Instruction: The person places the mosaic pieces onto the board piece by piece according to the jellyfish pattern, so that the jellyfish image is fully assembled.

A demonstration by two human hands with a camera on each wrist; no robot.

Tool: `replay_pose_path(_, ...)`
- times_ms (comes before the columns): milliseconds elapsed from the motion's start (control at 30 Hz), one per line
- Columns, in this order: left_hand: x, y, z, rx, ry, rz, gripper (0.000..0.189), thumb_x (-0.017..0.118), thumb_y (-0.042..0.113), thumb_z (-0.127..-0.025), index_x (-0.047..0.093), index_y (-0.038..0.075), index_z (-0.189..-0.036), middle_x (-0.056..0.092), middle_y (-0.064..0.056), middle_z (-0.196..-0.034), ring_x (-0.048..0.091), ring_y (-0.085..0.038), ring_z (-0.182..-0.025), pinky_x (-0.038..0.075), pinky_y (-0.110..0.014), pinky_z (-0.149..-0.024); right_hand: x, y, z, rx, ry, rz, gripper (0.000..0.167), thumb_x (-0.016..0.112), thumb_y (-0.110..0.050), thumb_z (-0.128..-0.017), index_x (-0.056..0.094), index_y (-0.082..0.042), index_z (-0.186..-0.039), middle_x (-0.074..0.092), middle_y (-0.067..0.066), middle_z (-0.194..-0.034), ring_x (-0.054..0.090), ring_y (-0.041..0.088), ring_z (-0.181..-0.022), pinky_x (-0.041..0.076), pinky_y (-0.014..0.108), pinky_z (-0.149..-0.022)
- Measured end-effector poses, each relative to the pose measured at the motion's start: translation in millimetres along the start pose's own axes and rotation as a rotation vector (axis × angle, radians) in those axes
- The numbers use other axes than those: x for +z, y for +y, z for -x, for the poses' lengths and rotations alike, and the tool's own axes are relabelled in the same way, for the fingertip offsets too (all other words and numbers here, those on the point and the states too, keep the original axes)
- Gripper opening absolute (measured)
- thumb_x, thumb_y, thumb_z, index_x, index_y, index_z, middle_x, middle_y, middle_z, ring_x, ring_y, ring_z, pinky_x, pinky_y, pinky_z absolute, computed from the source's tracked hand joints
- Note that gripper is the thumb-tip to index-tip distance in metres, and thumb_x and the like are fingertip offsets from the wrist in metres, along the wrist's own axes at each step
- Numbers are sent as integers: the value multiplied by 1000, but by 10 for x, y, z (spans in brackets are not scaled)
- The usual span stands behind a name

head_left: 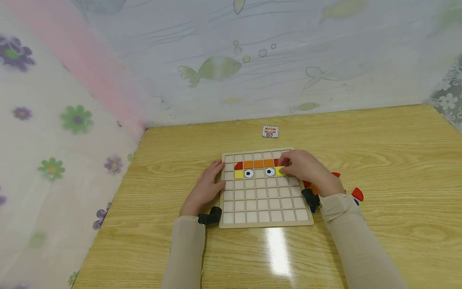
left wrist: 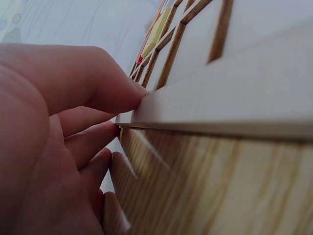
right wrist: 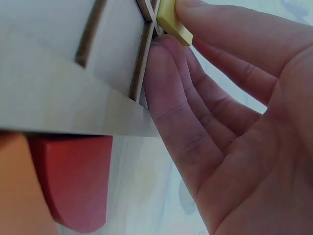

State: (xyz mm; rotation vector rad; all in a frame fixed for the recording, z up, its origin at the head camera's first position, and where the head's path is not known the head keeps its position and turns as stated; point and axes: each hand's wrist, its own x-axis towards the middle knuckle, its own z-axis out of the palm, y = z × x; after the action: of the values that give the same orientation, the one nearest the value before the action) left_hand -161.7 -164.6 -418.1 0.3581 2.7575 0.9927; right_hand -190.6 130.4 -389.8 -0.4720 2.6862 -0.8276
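A wooden grid board (head_left: 266, 224) lies on the table with square cells. My right hand (head_left: 304, 166) pinches a yellow square tile (right wrist: 171, 22) at the right end of the third row; the tile looks tilted over its cell in the right wrist view. Against the board's left edge rests my left hand (head_left: 205, 186), its thumb and fingertips touching the rim. The second row holds a red quarter-round tile (head_left: 239, 165), orange squares (head_left: 258, 164) and a red piece partly hidden by my right fingers. Below are a yellow square (head_left: 239, 174) and two eye tiles (head_left: 249, 173).
Loose tiles lie right of the board, among them a red quarter-round (head_left: 357, 194) and blue pieces, some hidden under my right wrist. A small picture card (head_left: 270, 131) lies behind the board. A fish-patterned curtain (head_left: 223, 92) hangs at the table's back edge.
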Motion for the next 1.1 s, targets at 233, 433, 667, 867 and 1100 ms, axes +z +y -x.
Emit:
replay_pose_path(233, -7, 6, 6, -1, -4, 3, 60, 50, 15, -85, 29, 12, -141, 19, 1, -147, 5, -14, -135, 2, -39, -107, 9, -4, -15, -19, 21, 20, 8, 63, -13, -81, 65, -11, -89, 60, 2, -88, 51, 20, -79, 43, 35, -73)
replay_pose_path(433, -10, 12, 9, -10, -4, 12, 60, 50, 15, -85, 28, 13, -141, 18, 2, -147, 4, -14, -135, 2, -40, -107, -31, 16, 14, -20, 42, 15, 11, 57, -20, -86, 63, -14, -93, 59, 1, -87, 49, 20, -78, 41, 33, -70)
replay_pose_path(667, 4, 7, -3, -7, -7, 10, 60, 49, 15, -85, 28, 13, -141, 18, 1, -147, 4, -14, -135, 1, -39, -107, -173, 127, 140, -7, 82, -18, 20, 54, -25, -89, 62, -12, -101, 60, 4, -94, 51, 22, -83, 42, 37, -76)
replay_pose_path(867, -7, 28, -6, -9, -13, 7, 60, 49, 15, -85, 28, 13, -141, 17, 2, -147, 3, -14, -135, 1, -38, -107, -250, 292, 278, 19, 92, -21, 21, 54, -25, -88, 62, -11, -102, 59, 5, -94, 50, 23, -85, 41, 39, -77)
replay_pose_path(1100, -8, 3, -4, -21, -16, -5, 60, 49, 15, -85, 28, 14, -142, 17, 3, -147, 3, -14, -135, 2, -38, -107, -335, 471, 446, 35, 105, 0, 23, 54, -26, -88, 64, -9, -100, 61, 6, -94, 52, 22, -81, 42, 37, -72)
